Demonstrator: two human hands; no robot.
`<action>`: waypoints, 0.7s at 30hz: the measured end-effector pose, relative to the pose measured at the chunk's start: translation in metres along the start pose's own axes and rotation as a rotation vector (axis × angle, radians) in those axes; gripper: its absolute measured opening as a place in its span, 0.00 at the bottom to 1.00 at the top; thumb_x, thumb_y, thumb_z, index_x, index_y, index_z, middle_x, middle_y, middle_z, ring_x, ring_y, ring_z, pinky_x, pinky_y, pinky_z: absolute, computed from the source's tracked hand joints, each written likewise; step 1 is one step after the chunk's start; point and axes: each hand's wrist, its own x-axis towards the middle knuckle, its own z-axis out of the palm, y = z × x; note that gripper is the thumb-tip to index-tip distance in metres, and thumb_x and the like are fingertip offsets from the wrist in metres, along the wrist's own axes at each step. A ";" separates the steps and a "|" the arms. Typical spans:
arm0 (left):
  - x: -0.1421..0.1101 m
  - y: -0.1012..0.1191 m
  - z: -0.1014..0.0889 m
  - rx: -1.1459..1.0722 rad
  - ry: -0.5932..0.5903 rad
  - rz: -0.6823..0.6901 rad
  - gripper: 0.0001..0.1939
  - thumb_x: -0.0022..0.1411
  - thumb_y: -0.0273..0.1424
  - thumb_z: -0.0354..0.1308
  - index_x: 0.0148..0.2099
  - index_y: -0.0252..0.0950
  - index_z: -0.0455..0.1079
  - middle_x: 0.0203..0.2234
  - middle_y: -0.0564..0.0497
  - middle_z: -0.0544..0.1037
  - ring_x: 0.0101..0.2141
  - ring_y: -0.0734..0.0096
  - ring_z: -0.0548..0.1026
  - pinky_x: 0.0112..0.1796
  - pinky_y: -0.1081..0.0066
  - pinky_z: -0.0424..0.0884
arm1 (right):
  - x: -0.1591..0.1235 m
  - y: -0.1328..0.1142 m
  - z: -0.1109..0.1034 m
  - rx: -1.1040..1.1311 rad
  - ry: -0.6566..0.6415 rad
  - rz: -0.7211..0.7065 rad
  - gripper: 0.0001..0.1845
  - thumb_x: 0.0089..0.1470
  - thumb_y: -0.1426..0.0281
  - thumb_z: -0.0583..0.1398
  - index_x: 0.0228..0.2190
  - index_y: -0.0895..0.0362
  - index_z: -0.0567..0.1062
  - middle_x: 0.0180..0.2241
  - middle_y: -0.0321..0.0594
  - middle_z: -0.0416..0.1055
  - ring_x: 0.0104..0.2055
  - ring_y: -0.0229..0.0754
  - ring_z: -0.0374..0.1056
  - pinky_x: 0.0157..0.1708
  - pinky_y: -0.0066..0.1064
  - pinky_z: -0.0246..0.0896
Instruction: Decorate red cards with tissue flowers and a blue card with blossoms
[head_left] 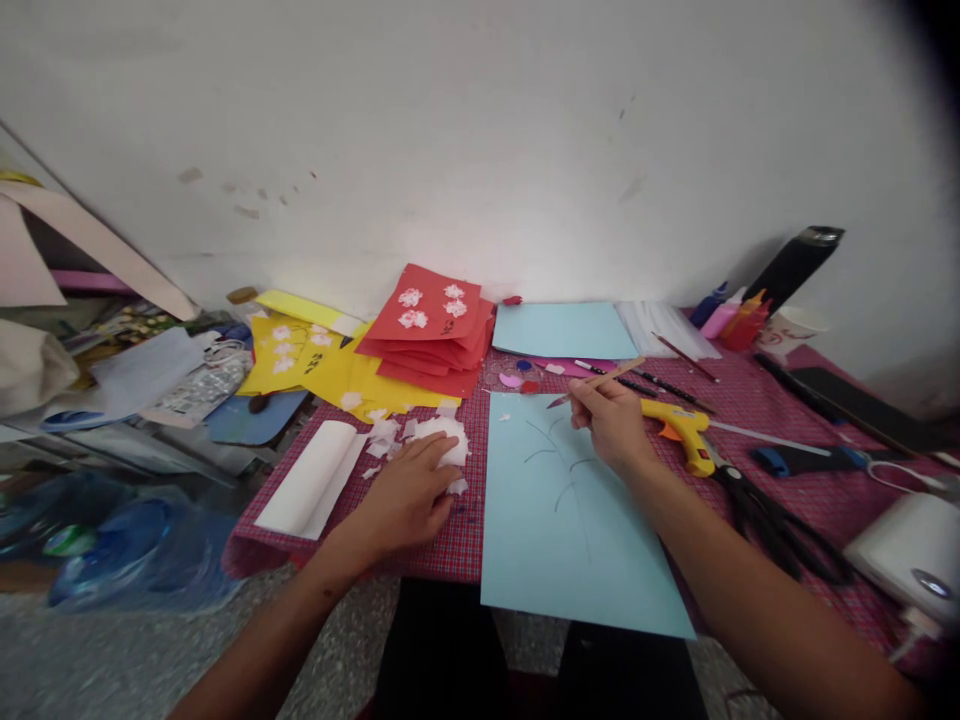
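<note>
A light blue sheet (pixel 570 540) with thin pencilled branch lines lies on the red checked tablecloth (pixel 465 540) in front of me. My right hand (pixel 611 420) rests on the sheet's upper part, fingers closed round a thin brush or pencil (pixel 600 381) whose tip points left. My left hand (pixel 409 495) lies on the cloth left of the sheet. Its fingers reach into a small heap of white paper scraps (pixel 442 435).
Red cards with white flowers (pixel 435 325) and yellow cards (pixel 315 365) are stacked at the back. A white paper roll (pixel 311 480) lies left. A yellow glue gun (pixel 686 430), black scissors (pixel 772 520), pencils, glue bottles (pixel 739 315) and another blue sheet (pixel 562 330) lie right and behind.
</note>
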 end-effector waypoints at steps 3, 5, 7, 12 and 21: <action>0.003 0.002 0.005 -0.008 0.029 -0.014 0.10 0.61 0.28 0.54 0.42 0.37 0.76 0.60 0.44 0.68 0.61 0.53 0.62 0.60 0.51 0.59 | 0.000 -0.002 0.001 -0.010 0.003 0.012 0.14 0.51 0.64 0.66 0.21 0.57 0.70 0.17 0.31 0.63 0.17 0.32 0.56 0.16 0.26 0.53; 0.003 0.002 0.006 -0.017 0.055 -0.032 0.10 0.63 0.28 0.53 0.40 0.36 0.76 0.59 0.43 0.69 0.60 0.54 0.63 0.60 0.52 0.60 | -0.001 -0.004 0.001 -0.013 0.011 0.013 0.15 0.51 0.64 0.66 0.21 0.57 0.70 0.17 0.31 0.64 0.17 0.32 0.57 0.17 0.26 0.53; 0.003 0.002 0.006 -0.049 0.082 -0.035 0.10 0.63 0.28 0.53 0.38 0.36 0.76 0.58 0.43 0.70 0.60 0.56 0.65 0.59 0.54 0.60 | -0.002 -0.005 0.002 -0.007 0.017 0.019 0.15 0.50 0.63 0.67 0.21 0.57 0.71 0.17 0.31 0.64 0.17 0.32 0.57 0.17 0.26 0.54; 0.004 0.002 0.000 -0.244 0.159 -0.084 0.10 0.62 0.27 0.54 0.40 0.39 0.77 0.55 0.45 0.73 0.56 0.60 0.69 0.56 0.56 0.66 | -0.001 -0.004 0.001 0.000 0.003 0.022 0.15 0.50 0.62 0.66 0.22 0.56 0.71 0.17 0.31 0.63 0.17 0.32 0.57 0.17 0.26 0.54; 0.015 0.007 -0.010 -0.562 0.150 -0.269 0.11 0.64 0.35 0.55 0.38 0.41 0.79 0.48 0.48 0.79 0.50 0.63 0.75 0.52 0.61 0.69 | -0.006 -0.009 0.005 -0.028 -0.073 0.003 0.17 0.54 0.56 0.64 0.27 0.56 0.73 0.21 0.34 0.71 0.17 0.32 0.61 0.17 0.26 0.54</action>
